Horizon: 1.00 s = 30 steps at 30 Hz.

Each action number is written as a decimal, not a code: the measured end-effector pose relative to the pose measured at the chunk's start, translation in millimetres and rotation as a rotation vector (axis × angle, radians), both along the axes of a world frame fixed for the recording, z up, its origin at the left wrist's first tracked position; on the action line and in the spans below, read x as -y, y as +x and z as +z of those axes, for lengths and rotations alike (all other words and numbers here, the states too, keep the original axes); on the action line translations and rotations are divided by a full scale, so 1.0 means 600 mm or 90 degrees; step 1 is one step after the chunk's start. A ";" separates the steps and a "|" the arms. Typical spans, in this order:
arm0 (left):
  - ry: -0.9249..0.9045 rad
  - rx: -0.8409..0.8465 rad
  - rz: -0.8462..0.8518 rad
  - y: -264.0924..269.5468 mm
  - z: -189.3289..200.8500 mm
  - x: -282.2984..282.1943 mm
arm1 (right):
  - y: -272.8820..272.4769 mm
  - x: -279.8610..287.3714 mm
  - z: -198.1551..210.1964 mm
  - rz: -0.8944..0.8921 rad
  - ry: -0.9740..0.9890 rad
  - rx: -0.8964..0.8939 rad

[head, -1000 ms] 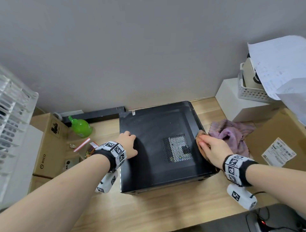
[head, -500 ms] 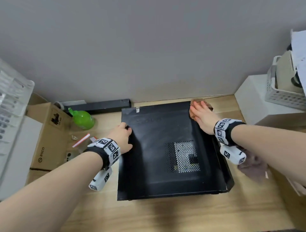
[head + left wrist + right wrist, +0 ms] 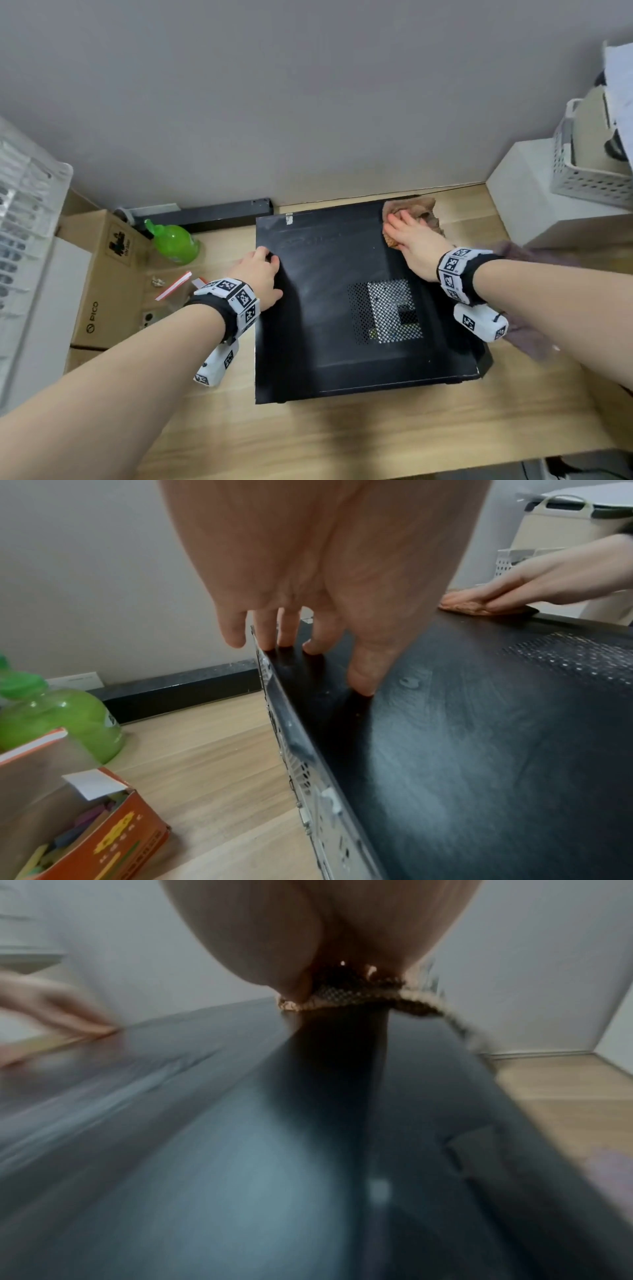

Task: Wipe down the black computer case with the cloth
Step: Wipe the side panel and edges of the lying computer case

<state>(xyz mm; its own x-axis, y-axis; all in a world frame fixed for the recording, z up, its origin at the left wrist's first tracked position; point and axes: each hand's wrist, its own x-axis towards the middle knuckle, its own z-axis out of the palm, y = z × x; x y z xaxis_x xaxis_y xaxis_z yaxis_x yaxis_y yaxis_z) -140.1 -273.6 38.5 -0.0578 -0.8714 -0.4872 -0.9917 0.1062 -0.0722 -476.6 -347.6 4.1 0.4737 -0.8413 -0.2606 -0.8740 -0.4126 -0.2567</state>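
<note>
The black computer case [image 3: 329, 308] lies flat on the wooden desk, vent mesh facing up. A tan cloth [image 3: 419, 209] sits on its far right corner. My right hand [image 3: 404, 228] lies flat on the cloth and presses it onto the case; in the right wrist view the cloth [image 3: 352, 996] bunches under the palm [image 3: 325, 934]. My left hand [image 3: 262, 270] rests on the case's left edge, fingertips [image 3: 313, 649] touching the top panel [image 3: 479, 737] and the little finger hanging past the edge. It holds nothing.
A green bottle [image 3: 174, 241], a cardboard box [image 3: 102, 274] and an orange box of chalks [image 3: 103, 845] stand left of the case. A purple cloth [image 3: 527, 337] lies at the right under my forearm. A white box [image 3: 534, 205] carries a perforated basket [image 3: 589, 174].
My right hand slid the cloth from the case's near right edge up to its far right corner. The left hand stayed on the left edge.
</note>
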 end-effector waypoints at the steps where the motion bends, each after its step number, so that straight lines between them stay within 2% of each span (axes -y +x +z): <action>1: -0.008 -0.001 0.002 0.001 0.000 -0.006 | 0.009 -0.034 0.000 0.019 0.004 0.007; 4: -0.047 -0.032 0.023 -0.001 0.000 -0.033 | 0.044 -0.128 0.007 0.053 0.016 0.032; 8: -0.132 -0.139 0.040 -0.006 -0.013 -0.100 | 0.059 -0.222 0.008 0.045 -0.003 0.076; 15: -0.136 -0.183 -0.121 0.012 -0.023 -0.199 | 0.023 -0.349 -0.001 -0.114 -0.126 0.149; 19: -0.131 -0.160 -0.158 0.024 -0.017 -0.221 | 0.024 -0.429 -0.004 -0.297 -0.201 0.173; 24: -0.096 -0.146 -0.171 0.021 -0.015 -0.245 | 0.038 -0.458 0.004 -0.476 -0.223 0.223; 28: -0.072 -0.148 -0.158 0.018 -0.015 -0.248 | 0.044 -0.451 0.014 -0.531 -0.157 0.272; 30: -0.071 -0.146 -0.160 0.019 -0.017 -0.247 | 0.041 -0.450 0.016 -0.536 -0.143 0.247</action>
<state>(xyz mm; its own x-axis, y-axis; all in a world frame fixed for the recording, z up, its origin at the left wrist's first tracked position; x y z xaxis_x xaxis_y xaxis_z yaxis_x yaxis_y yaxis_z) -128.5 -125.2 28.3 -0.3737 -0.8634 -0.3390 -0.9275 0.3527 0.1241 -451.7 -77.3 13.8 -0.2903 -0.9569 -0.0036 -0.7768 0.2378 -0.5830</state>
